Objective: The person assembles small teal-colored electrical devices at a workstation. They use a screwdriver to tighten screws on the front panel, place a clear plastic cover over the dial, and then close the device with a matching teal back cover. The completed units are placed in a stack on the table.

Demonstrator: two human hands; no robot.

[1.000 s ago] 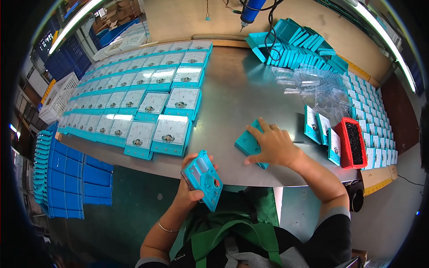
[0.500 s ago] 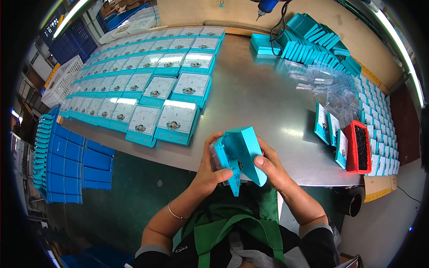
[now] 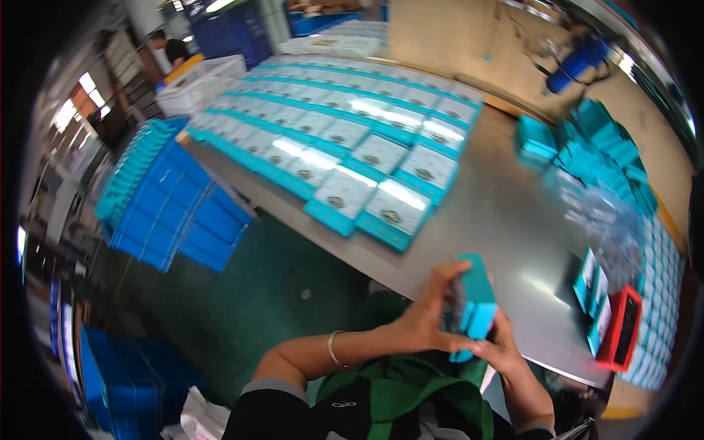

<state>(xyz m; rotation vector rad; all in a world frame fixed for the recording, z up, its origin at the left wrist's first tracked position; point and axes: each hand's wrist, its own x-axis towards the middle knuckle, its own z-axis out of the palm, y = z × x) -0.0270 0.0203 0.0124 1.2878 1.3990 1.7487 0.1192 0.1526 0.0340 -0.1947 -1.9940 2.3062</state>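
Teal plastic case (image 3: pixel 480 295) was up in both hands, over the near edge of the metal worktop (image 3: pixel 506 227), right of centre. Left hand (image 3: pixel 424 320): grip clamped on the case's left side, fingers round a greyish, clear-looking part. Right hand (image 3: pixel 507 350): grip clamped on the lower right of the same case, thumb near its bottom. Step in hand looked like fitting or squaring up the case between the two hands; blur, so could not tell if its seam was fully closed. Next move probably called for a firm, even hold with the edges lined up.

Containers: red bin (image 3: pixel 608 353) sat on the right of the worktop, dark contents inside, too blurred to identify. Upright meters (image 3: pixel 584 282) stood just left of it. Blue crate (image 3: pixel 158 220) on the left, off the worktop, had teal parts (image 3: pixel 136 165) stacked along its top. Second blue crate (image 3: pixel 117 381) was near left, contents unclear. White crate (image 3: pixel 198 86) stood far left, contents also unclear. Empty-looking teal housings (image 3: pixel 601 143) were piled far right, clear covers (image 3: pixel 609 227) heaped on their near side. Finished-looking meters (image 3: pixel 396 209) filled the worktop's left in rows.
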